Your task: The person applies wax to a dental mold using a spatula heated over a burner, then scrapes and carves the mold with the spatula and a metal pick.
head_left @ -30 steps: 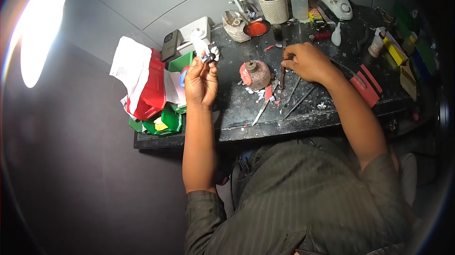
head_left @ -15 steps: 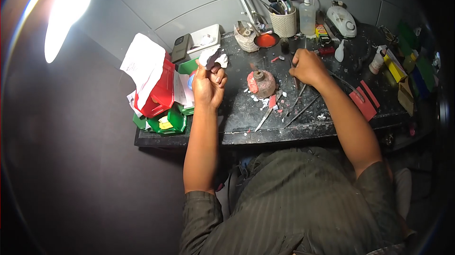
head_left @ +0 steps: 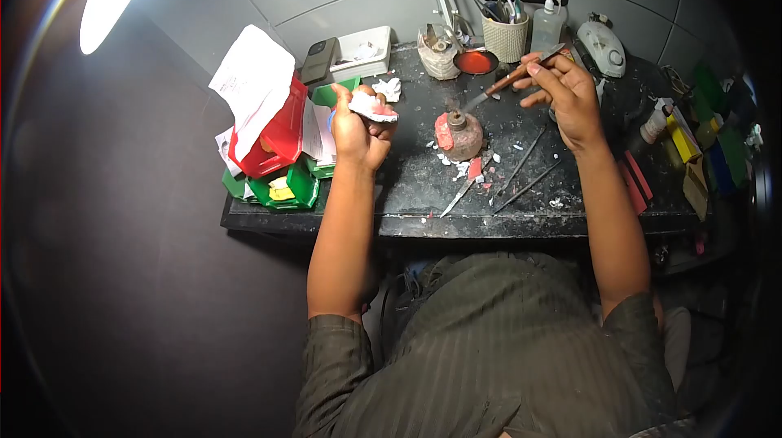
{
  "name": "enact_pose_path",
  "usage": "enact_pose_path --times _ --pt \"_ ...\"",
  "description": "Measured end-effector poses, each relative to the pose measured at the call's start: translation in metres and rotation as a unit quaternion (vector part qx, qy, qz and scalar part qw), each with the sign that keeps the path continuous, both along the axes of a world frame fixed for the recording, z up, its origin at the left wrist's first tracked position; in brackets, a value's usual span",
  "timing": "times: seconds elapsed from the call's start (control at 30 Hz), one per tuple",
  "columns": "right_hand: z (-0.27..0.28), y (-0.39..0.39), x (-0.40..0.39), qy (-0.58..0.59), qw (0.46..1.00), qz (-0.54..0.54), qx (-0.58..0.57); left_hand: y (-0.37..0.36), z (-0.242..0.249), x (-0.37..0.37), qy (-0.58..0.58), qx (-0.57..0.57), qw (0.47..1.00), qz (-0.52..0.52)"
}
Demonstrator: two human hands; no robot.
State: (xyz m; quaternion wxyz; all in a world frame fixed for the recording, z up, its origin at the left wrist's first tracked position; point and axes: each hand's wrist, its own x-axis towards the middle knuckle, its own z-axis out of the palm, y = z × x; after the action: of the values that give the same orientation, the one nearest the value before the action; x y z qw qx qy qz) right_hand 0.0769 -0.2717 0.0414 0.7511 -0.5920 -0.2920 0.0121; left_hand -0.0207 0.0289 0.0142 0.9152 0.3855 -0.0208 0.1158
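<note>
My left hand point(head_left: 358, 138) is raised at the bench's left side, fingers curled around a white plaster cast point(head_left: 371, 109) with pink wax on it. Between the fingers of my right hand point(head_left: 570, 100) is a wax knife point(head_left: 508, 81) with a brown wooden handle. Its metal end slants down to the left, close above the wick of a small spirit burner point(head_left: 466, 140). Pink material is stuck to the burner's side. Two thin metal tools point(head_left: 521, 162) and a pale blade point(head_left: 458, 198) lie in front of it, among white and pink scraps.
Green and red bins point(head_left: 285, 132) with papers stand at the left. Behind are a white tray point(head_left: 383, 39), a phone point(head_left: 318, 59), a round dish of red material point(head_left: 476, 62), a cup of brushes point(head_left: 505, 37) and a bottle point(head_left: 547, 26). Pink sheets point(head_left: 633, 185) lie at the right.
My right hand has lifted from the bench with the wax knife, bringing its end over the burner. My left hand has turned the cast, and a crumpled white piece now lies behind it.
</note>
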Motion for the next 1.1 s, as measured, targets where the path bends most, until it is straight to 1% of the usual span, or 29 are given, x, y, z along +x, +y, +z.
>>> enact_pose_path --times 0.03,0.1,0.17,0.23,0.27,0.3,0.37,0.4,0.43,0.5,0.53,0.57,0.63,0.67,0.8,0.87,0.9,0.97,1.0,1.1 --pt "-0.001 0.002 -0.002 -0.014 1.000 -0.003 0.027 0.002 -0.001 0.001 0.002 0.000 1.000 0.000" --pt "-0.003 0.003 -0.001 -0.016 0.999 0.001 0.028 0.004 -0.003 0.002 -0.041 -0.028 0.998 -0.043" --pt "-0.004 0.005 -0.002 -0.029 0.999 -0.002 0.032 0.004 -0.005 0.003 -0.042 -0.021 0.998 -0.040" --pt "-0.004 0.004 -0.002 -0.033 0.999 -0.005 0.024 0.006 -0.008 0.005 -0.136 -0.013 0.987 -0.087" --pt "-0.004 0.004 -0.002 -0.037 0.999 -0.007 0.019 0.012 -0.012 0.008 -0.165 -0.029 0.976 -0.138" --pt "-0.004 0.004 -0.001 -0.036 0.999 -0.007 0.017 0.007 -0.008 0.005 -0.165 -0.031 0.976 -0.139" --pt "-0.005 0.003 -0.001 -0.039 0.999 -0.006 0.020 -0.008 0.007 -0.004 -0.069 0.022 0.997 0.002" --pt "-0.005 0.003 -0.001 -0.039 0.999 -0.007 0.018 -0.004 0.011 -0.003 -0.153 -0.001 0.984 -0.087" --pt "-0.005 0.003 -0.001 -0.041 0.999 -0.001 0.021 -0.006 0.011 -0.005 -0.152 -0.002 0.985 -0.087" --pt "-0.005 0.003 -0.002 -0.044 0.999 0.005 0.022 -0.015 0.016 -0.011 -0.102 -0.040 0.994 -0.007" --pt "-0.005 0.003 -0.002 -0.046 0.999 0.003 0.021 -0.007 0.008 -0.006 -0.158 -0.034 0.985 -0.058" --pt "-0.005 0.003 -0.002 -0.047 0.999 0.001 0.020 -0.006 0.007 -0.004 -0.158 -0.035 0.985 -0.058" --pt "-0.005 0.002 -0.003 -0.051 0.999 0.005 0.019 -0.006 0.006 -0.002 -0.135 -0.011 0.991 -0.018" --pt "-0.004 0.002 -0.003 -0.055 0.998 0.010 0.018 -0.006 0.005 -0.001 -0.148 -0.042 0.988 -0.031" --pt "-0.004 0.001 -0.005 -0.070 0.997 0.012 0.025 -0.002 0.003 0.001 -0.148 -0.030 0.988 -0.038" --pt "-0.003 0.000 -0.002 -0.083 0.995 -0.028 0.043 0.002 -0.002 0.005 -0.161 -0.007 0.987 -0.025" --pt "-0.004 -0.001 0.001 -0.083 0.995 -0.028 0.042 0.002 -0.002 0.005 -0.161 -0.008 0.987 -0.025" --pt "-0.006 -0.004 0.011 -0.078 0.984 -0.131 0.090 0.001 -0.001 0.005 -0.154 0.022 0.988 0.004" --pt "-0.006 -0.007 0.015 -0.064 0.982 -0.153 0.095 0.001 -0.001 0.005 -0.154 0.021 0.988 0.004" --pt "-0.008 -0.008 0.020 -0.057 0.982 -0.160 0.078 0.002 -0.002 0.006 -0.135 0.015 0.991 0.015"
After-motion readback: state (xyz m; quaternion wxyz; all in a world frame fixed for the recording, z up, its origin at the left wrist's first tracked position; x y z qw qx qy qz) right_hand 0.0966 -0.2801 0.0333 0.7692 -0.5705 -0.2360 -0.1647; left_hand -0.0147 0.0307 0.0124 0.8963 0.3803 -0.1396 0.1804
